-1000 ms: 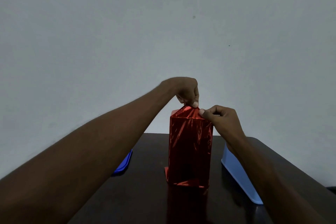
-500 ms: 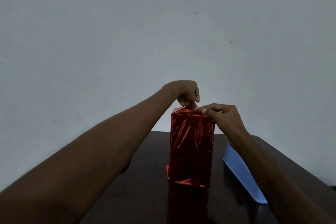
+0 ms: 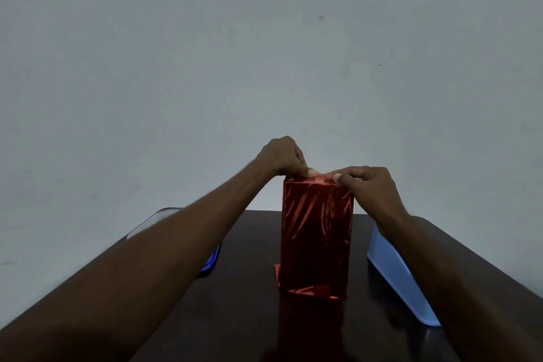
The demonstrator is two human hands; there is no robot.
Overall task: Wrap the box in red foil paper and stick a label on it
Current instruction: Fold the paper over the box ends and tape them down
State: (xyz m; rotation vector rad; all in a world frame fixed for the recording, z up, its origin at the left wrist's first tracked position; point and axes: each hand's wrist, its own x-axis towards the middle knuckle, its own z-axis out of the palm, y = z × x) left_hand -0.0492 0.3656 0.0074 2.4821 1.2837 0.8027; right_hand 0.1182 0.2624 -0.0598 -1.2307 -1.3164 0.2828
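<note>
1. Flattened since a second ago, the peaked flap of red foil paper [image 3: 316,232] now lies nearly level on top of the box [image 3: 317,279], both hands lower than before.
2. Standing upright at the middle of the dark table [image 3: 252,317], the box shows a wrapped, wrinkled near face, with a small foil corner jutting out at its lower left base.
3. At the top edge, the left hand [image 3: 280,156] bears down with curled fingers on the flap's left part; whether it pinches the foil cannot be told.
4. From the right, the right hand [image 3: 370,185] pinches the flap's end between thumb and forefinger.
5. Pale blue tray [image 3: 402,279] lies right of the box; a darker blue object [image 3: 212,260] peeks out under the left forearm.
6. Done well, the fold probably needs the flap drawn taut and creased along the edge while the other hand steadies the tall box against tipping.
7. No label is visible.
</note>
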